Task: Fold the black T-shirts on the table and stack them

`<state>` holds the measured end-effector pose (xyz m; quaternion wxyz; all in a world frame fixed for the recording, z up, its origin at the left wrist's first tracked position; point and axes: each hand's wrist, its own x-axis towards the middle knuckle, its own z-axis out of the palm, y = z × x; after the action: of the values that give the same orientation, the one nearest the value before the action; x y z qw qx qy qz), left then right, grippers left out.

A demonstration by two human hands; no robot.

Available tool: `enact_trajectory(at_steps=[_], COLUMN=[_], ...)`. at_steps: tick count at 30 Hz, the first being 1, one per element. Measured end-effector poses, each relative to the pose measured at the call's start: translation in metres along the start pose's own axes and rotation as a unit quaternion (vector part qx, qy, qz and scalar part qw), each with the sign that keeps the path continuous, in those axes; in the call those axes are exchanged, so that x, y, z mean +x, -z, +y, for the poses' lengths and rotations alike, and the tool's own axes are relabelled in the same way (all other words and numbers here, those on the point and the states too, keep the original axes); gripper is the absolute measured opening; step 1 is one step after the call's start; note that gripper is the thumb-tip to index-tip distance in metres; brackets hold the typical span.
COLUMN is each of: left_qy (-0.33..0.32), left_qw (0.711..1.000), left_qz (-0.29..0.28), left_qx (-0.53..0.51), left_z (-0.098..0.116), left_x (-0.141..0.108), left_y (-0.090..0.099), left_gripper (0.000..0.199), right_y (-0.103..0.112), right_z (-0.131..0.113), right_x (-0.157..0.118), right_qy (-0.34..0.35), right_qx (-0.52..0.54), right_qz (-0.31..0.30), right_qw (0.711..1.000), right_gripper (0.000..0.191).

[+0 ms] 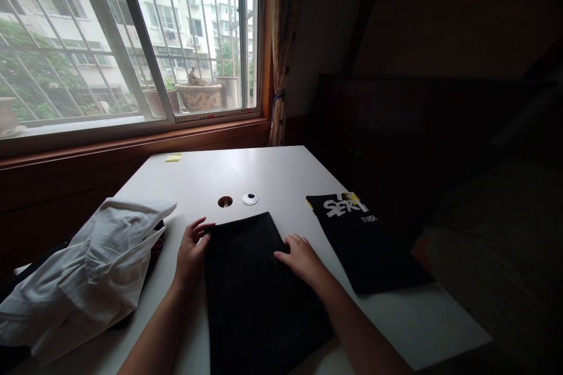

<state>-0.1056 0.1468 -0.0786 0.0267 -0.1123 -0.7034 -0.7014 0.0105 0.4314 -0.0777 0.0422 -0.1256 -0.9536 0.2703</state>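
Observation:
A folded black garment (255, 293) lies on the white table in front of me, its far edge straight and its near part running out of the bottom of the view. At its far left corner is my left hand (192, 249), thumb and fingertips closed on the edge, other fingers slightly lifted. My right hand (301, 258) grips the right edge near the far corner, with the thumb lying on top of the cloth and the fingers bent along the side. What kind of garment it is, I cannot tell.
Crumpled white clothing (94, 269) lies over darker cloth at the left. A folded black shirt (365, 246) with white lettering lies at the right. The white table (237, 170) has a round cable hole (225, 202), a round cap (250, 199) and a yellow sticker (173, 157). Beyond stands a window (193, 41).

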Motion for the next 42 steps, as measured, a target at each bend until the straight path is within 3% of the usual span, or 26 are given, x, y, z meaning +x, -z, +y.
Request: enact_trajectory(at_steps=[4, 10, 19, 28, 34, 38, 42], left_qy=[0.004, -0.012, 0.011, -0.007, -0.009, -0.003, 0.019], left_qw=[0.990, 0.978, 0.993, 0.994, 0.994, 0.995, 0.992], left_qz=[0.021, 0.016, -0.065, -0.078, -0.086, -0.101, -0.117], left_qx=[0.141, 0.208, 0.101, 0.077, 0.060, 0.021, -0.031], left_z=[0.002, 0.001, 0.000, 0.012, 0.028, 0.036, 0.043], left_x=[-0.001, -0.003, -0.013, -0.022, -0.026, -0.022, -0.009], left_y=[-0.001, -0.005, -0.031, -0.049, -0.062, -0.084, -0.123], left_gripper=[0.048, 0.048, 0.048, 0.043, 0.043, 0.042, 0.042], right_y=[0.003, 0.023, 0.044, 0.039, 0.045, 0.060, 0.088], right_z=[-0.004, 0.001, 0.045, 0.070, 0.078, 0.095, 0.120], right_x=[-0.012, -0.030, -0.044, -0.059, -0.068, -0.070, -0.066], right_qy=[0.046, -0.015, -0.049, -0.040, -0.037, -0.044, -0.060], right_qx=[0.075, 0.171, 0.267, 0.366, 0.370, 0.356, 0.348], right_qz=[0.010, -0.033, -0.046, -0.029, 0.008, 0.062, 0.103], right_qw=[0.996, 0.985, 0.961, 0.929, 0.928, 0.931, 0.930], right_gripper=[0.009, 0.018, 0.023, 0.049, 0.054, 0.052, 0.054])
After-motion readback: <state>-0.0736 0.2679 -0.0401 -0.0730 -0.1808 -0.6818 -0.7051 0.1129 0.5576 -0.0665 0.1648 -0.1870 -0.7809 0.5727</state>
